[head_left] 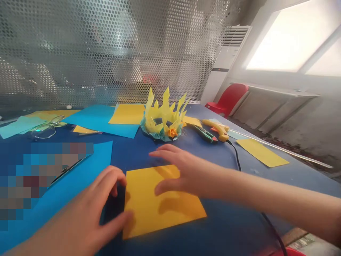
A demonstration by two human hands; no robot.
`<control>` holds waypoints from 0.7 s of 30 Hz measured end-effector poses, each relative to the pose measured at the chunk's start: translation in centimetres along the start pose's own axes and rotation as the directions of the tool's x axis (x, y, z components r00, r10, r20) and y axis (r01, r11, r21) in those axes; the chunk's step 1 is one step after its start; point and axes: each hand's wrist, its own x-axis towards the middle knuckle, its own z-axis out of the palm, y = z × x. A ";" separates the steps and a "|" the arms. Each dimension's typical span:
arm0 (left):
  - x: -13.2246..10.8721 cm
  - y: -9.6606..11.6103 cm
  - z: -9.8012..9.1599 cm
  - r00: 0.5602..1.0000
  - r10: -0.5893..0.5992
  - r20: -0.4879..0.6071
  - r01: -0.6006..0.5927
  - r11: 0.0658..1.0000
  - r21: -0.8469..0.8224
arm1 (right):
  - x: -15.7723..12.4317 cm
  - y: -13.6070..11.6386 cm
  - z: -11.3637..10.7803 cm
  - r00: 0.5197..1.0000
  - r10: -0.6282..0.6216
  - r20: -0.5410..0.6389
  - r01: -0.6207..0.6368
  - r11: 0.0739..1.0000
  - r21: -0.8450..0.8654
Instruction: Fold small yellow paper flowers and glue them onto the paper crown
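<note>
A square sheet of orange-yellow paper (151, 209) lies flat on the blue table. At its left edge is my left hand (98, 206), thumb and fingers apart, with the thumb over the paper's edge. My right hand (176, 170) hovers above the sheet's far right part, fingers stretched out, casting a shadow on it. Neither hand holds anything. Beyond the right hand stands a paper crown (165, 117) with tall yellow points, a teal base and an orange paper rose (172, 132) on its front.
Behind the right hand lie a yellow glue gun (220, 129) with a black cord and a green-handled tool (206, 134). A yellow strip (262, 152) is farther right. Glasses (45, 129), blue paper (103, 119) and more sheets spread left. A pixelated patch hides part of the left side.
</note>
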 end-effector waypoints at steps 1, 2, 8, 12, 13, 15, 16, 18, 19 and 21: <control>0.7 0.4 0.2 0.996 -0.067 0.051 0.068 0.998 -0.011 | 0.6 -0.2 0.8 0.997 -0.076 -0.010 0.076 0.997 -0.028; 1.3 1.0 0.4 0.987 -0.161 0.027 0.162 0.987 -0.022 | 1.1 -0.3 1.4 0.991 -0.134 0.003 0.134 0.989 -0.059; 3.9 3.1 2.8 0.962 -0.268 -0.055 0.247 0.938 -0.242 | 1.9 0.7 2.1 0.991 -0.122 0.061 0.117 0.990 0.084; 5.4 2.7 3.7 0.930 -0.344 -0.128 0.269 0.875 -0.402 | 1.2 2.0 1.5 0.999 0.031 -0.011 -0.025 0.938 0.345; 5.7 2.6 3.7 0.919 -0.372 -0.128 0.280 0.847 -0.451 | 1.1 2.3 1.3 0.998 0.052 -0.033 -0.036 0.927 0.374; 6.1 2.5 3.8 0.901 -0.428 -0.070 0.321 0.768 -0.553 | 1.1 2.9 0.8 0.996 0.050 -0.075 -0.016 0.918 0.397; 6.2 2.6 3.8 0.891 -0.454 -0.013 0.353 0.710 -0.610 | 1.2 3.1 0.6 0.995 0.042 -0.093 0.001 0.910 0.414; 6.3 2.7 3.7 0.871 -0.474 0.126 0.414 0.572 -0.708 | 1.3 3.3 0.2 0.994 0.027 -0.106 0.026 0.882 0.470; 6.3 2.8 3.7 0.867 -0.465 0.178 0.428 0.515 -0.743 | 1.4 3.4 0.0 0.995 0.031 -0.100 0.027 0.849 0.528; 6.2 2.7 3.6 0.886 -0.423 0.193 0.397 0.473 -0.787 | 1.5 3.4 -0.2 0.994 0.065 -0.090 0.014 0.730 0.683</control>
